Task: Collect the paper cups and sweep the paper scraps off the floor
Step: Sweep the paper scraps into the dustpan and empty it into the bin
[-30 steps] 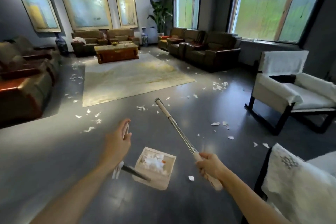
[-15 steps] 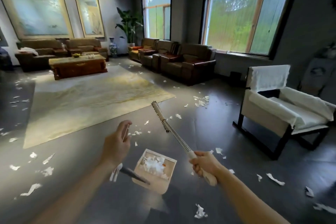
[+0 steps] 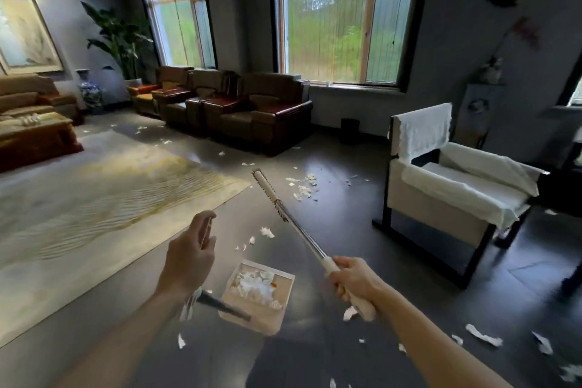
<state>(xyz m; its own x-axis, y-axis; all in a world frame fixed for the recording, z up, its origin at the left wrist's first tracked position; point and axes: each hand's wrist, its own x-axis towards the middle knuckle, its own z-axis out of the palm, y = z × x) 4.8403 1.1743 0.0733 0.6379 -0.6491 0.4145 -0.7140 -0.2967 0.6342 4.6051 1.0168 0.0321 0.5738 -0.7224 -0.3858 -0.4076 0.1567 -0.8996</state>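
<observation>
Where the dark, glossy floor meets the wall under two tall wood-framed windows, torn white paper scraps lie scattered. They are thickest between the corner of a pale yellow-grey rug and a white-draped armchair with a black frame. More scraps lie along the floor's near right edge. A row of brown leather armchairs lines the far edge. A leafy potted plant and a blue-and-white vase stand in the far corner.

The left hand is raised, its fingers curled round the thin dark handle of a square beige dustpan. The dustpan sits below the wrist and holds a heap of white scraps. The right hand clenches the cream grip of a broom with a silver metal shaft. The shaft slants up and away to the left, toward the scrap pile.
</observation>
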